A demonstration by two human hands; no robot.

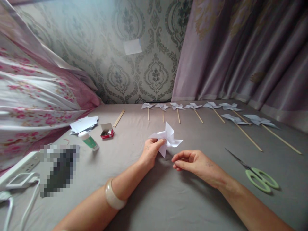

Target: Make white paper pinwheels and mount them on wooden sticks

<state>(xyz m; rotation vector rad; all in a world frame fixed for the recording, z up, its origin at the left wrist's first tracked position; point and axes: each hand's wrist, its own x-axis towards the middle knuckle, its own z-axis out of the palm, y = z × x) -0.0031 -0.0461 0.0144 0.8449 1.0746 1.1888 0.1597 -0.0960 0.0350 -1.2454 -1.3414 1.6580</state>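
My left hand [152, 149] grips a white paper pinwheel [169, 136], its thumb pressed near the middle of the folded blades. No stick shows on this pinwheel. Just right of it and a little lower is my right hand [190, 160], apart from the paper, with thumb and fingers drawn together; anything between the fingertips is too small to make out. Beyond the hands, to the left, stands an open small red box [107, 132] with dark little pieces inside. A glue bottle with a white cap and green label [89, 141] is beside it.
Several finished pinwheels on sticks [198, 112] lie along the back and right. Green-handled scissors [261, 179] rest at right. At left are a stack of paper [84, 124], thin wooden sticks [119, 118], a white power strip [21, 165] and a pixelated dark patch.
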